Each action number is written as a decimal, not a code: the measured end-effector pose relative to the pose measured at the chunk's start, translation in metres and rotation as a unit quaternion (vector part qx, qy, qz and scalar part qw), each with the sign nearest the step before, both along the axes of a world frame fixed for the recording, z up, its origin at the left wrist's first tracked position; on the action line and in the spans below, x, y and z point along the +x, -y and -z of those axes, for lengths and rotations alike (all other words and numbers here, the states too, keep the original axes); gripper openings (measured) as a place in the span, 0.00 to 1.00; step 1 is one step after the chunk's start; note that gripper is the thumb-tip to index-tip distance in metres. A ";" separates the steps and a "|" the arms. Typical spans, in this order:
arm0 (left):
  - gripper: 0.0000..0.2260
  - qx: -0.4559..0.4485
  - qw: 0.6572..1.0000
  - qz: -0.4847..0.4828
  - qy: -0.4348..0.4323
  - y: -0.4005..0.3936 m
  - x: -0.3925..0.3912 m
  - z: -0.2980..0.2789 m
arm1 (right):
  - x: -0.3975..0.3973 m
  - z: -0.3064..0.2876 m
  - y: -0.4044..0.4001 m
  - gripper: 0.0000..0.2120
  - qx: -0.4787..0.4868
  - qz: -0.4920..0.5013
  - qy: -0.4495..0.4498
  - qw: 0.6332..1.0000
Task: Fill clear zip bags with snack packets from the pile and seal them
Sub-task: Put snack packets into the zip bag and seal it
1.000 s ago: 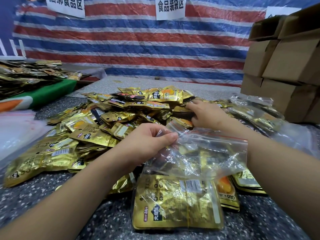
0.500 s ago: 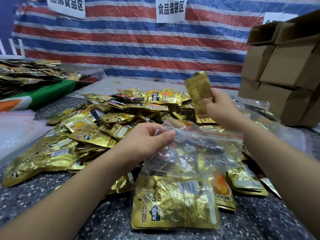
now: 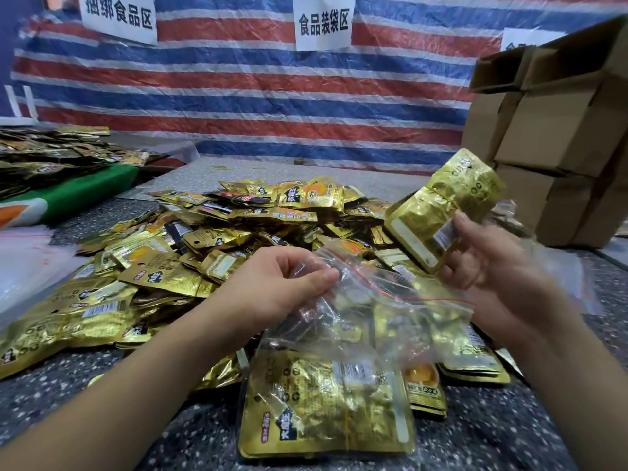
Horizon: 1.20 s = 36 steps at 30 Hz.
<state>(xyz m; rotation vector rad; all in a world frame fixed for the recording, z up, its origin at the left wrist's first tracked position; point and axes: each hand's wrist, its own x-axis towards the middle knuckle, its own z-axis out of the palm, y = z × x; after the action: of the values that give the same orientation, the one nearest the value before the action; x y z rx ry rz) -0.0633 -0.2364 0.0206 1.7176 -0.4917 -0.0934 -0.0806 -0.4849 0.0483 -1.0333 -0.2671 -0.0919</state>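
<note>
Zip bag (image 3: pixel 390 311): clear, red strip along its mouth, lying over the near edge of the pile; one gold packet (image 3: pixel 326 402) already sits in its bottom.
Left hand (image 3: pixel 275 294): fingers curled, pinching the bag's left rim and lifting the mouth open.
Right hand (image 3: pixel 492 263): raised just beside the bag's mouth, fingers and thumb gripping a gold snack packet (image 3: pixel 441 205) that tilts up and away.
Pile (image 3: pixel 210 246): gold and black packets heaped on the speckled tabletop (image 3: pixel 509 430), behind the bag.
Cardboard boxes (image 3: pixel 557 137): stacked at far right.
Backdrop: striped tarp (image 3: pixel 255 107) with white paper signs (image 3: pixel 323 23).
</note>
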 end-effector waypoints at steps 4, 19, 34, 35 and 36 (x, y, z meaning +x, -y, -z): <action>0.11 0.002 1.000 -0.009 0.019 0.000 0.001 0.000 | -0.003 0.004 -0.001 0.10 0.004 0.007 0.026 1.000; 0.11 -0.015 0.999 -0.032 0.018 0.003 -0.002 -0.001 | -0.008 0.010 -0.002 0.15 -0.196 0.088 0.116 0.970; 0.10 -0.031 0.998 -0.042 0.019 0.006 -0.006 -0.004 | -0.014 0.016 -0.014 0.20 -0.319 -0.018 0.086 0.944; 0.10 -0.029 0.999 -0.042 0.019 0.006 -0.006 -0.004 | -0.014 0.017 -0.015 0.20 -0.323 -0.024 0.080 0.943; 0.10 -0.028 0.999 -0.042 0.020 0.007 -0.006 -0.004 | -0.014 0.017 -0.017 0.20 -0.328 -0.029 0.075 0.941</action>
<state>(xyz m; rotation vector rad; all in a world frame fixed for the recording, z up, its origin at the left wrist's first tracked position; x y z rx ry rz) -0.0696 -0.2432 0.0242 1.6864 -0.4459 0.0145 -0.0950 -0.4682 0.0309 -1.6841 -0.4854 -0.0269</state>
